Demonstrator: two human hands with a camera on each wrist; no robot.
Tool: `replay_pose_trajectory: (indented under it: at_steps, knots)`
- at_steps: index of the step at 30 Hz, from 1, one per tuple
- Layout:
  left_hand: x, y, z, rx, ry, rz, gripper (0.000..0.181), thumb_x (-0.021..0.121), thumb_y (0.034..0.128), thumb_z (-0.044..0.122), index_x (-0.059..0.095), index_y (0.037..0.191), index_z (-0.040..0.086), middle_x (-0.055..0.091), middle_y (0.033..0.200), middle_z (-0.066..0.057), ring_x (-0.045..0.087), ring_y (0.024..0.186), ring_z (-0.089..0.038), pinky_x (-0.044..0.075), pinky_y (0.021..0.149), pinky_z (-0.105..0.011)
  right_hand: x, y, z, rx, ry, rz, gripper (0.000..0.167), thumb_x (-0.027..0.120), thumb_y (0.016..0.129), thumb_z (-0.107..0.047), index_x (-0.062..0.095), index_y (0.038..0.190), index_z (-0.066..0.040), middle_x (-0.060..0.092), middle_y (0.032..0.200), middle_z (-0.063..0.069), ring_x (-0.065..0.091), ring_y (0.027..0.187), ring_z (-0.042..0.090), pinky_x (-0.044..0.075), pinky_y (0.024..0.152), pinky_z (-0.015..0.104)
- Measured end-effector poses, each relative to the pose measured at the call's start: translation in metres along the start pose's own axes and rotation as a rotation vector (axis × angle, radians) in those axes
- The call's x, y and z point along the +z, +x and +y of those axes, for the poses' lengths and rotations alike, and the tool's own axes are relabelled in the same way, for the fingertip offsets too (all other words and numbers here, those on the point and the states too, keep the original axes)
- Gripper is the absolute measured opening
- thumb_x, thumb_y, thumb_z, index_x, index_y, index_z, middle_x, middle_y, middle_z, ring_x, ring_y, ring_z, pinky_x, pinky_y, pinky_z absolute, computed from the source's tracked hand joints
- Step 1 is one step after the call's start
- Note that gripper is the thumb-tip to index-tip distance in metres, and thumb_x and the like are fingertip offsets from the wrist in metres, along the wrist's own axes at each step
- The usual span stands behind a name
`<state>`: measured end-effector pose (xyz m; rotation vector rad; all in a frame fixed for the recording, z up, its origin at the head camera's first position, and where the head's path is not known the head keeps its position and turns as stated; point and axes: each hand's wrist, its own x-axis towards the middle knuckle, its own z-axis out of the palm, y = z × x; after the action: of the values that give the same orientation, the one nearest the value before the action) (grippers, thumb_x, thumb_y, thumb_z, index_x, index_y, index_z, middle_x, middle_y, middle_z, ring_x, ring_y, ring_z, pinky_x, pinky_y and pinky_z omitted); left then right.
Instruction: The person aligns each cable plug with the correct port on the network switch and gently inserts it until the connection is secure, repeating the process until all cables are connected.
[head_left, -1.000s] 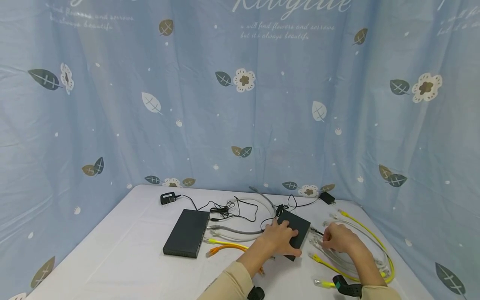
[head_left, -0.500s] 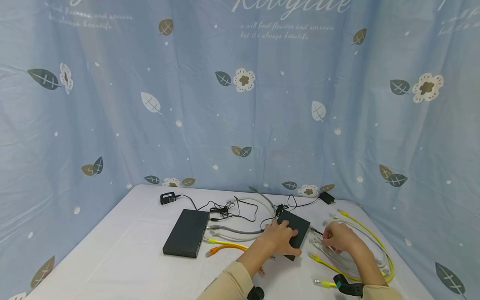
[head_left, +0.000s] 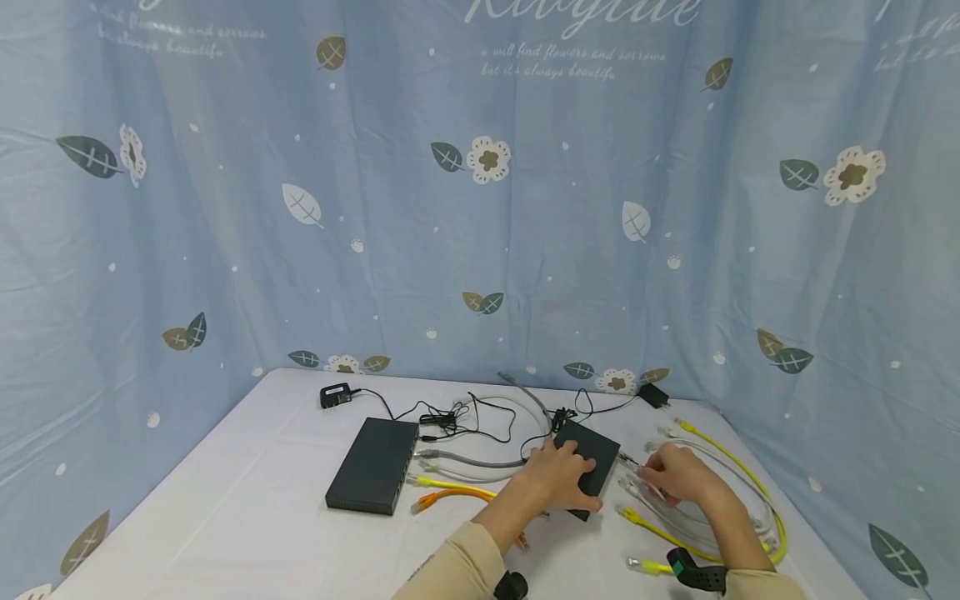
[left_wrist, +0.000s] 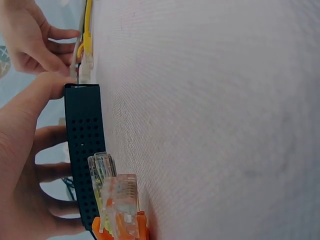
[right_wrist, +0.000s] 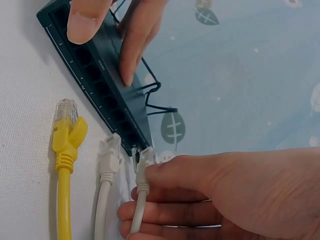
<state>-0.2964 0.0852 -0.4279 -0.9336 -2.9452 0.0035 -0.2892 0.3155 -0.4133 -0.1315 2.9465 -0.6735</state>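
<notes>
My left hand (head_left: 558,477) grips the small black network switch (head_left: 600,447) from above. In the right wrist view, its thumb lies on the port face of the switch (right_wrist: 93,75) and other fingers rest on its top. My right hand (head_left: 678,477) pinches a white Ethernet cable (right_wrist: 140,200) by its clear-tipped plug (right_wrist: 144,162). That plug is at the far end of the row of ports; whether it enters one I cannot tell. Beside it lie another white plug (right_wrist: 109,157) and a yellow plug (right_wrist: 66,132), both apart from the switch.
A larger black box (head_left: 372,467) lies to the left, near orange, yellow and grey cables (head_left: 468,460). Black power adapters (head_left: 335,396) and thin leads sit at the back. Yellow (head_left: 778,533) and white cables coil on the right.
The fingers of my right hand have shifted slightly at the plug, and a pale piece now shows where a dark one did. My left hand and the switch stay put.
</notes>
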Motion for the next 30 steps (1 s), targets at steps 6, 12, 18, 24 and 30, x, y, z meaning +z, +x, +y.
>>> replay_pose_trajectory:
  at_steps: [6,12,18,24,30]
  knots:
    - [0.0002,0.0005,0.0009,-0.005,-0.002,0.004,0.065,0.058,0.0813,0.072,0.051,0.140,0.045,0.047,0.148,0.004,0.046,0.135,-0.040,0.049,0.097,-0.054,0.0003,-0.0001,0.0006,-0.012,-0.010,0.000,0.011,0.065,0.091,-0.012,0.073,0.084,-0.007,0.061,0.061,0.003,0.055,0.047,0.013,0.048,0.051,0.027]
    - [0.0019,0.0015,0.0002,0.000,-0.004,0.002,0.065,0.058,0.0817,0.072,0.050,0.140,0.044,0.046,0.149,0.003,0.046,0.135,-0.040,0.049,0.097,-0.054,0.0009,-0.0004,0.0008,-0.035,-0.005,-0.001,0.010,0.068,0.089,-0.011,0.071,0.080,-0.008,0.060,0.061,0.003,0.056,0.050,0.014,0.049,0.051,0.028]
    - [0.0000,0.0024,-0.0006,0.012,0.006,0.009,0.066,0.056,0.0828,0.073,0.050,0.141,0.043,0.046,0.149,0.002,0.046,0.135,-0.040,0.049,0.098,-0.053,-0.0011,0.0010,-0.0009,-0.020,-0.018,-0.007,0.011,0.068,0.090,-0.013,0.070,0.080,-0.009,0.060,0.063,0.003,0.056,0.050,0.015,0.048,0.052,0.028]
    - [-0.0033,0.0007,-0.0003,0.010,0.011,0.016,0.066,0.057,0.0822,0.073,0.051,0.140,0.043,0.046,0.149,0.002,0.047,0.134,-0.039,0.050,0.097,-0.052,-0.0013,0.0022,-0.0008,-0.016,-0.012,0.009,0.013,0.067,0.090,-0.013,0.069,0.079,-0.009,0.059,0.062,0.004,0.056,0.050,0.016,0.046,0.052,0.029]
    - [-0.0016,-0.0008,-0.0004,0.007,-0.008,0.004,0.066,0.057,0.0819,0.073,0.051,0.141,0.043,0.045,0.150,0.002,0.046,0.135,-0.040,0.049,0.098,-0.054,0.0015,0.0036,0.0002,-0.009,-0.030,0.025,0.008,0.069,0.090,-0.014,0.071,0.084,-0.009,0.059,0.065,0.002,0.055,0.050,0.015,0.045,0.052,0.028]
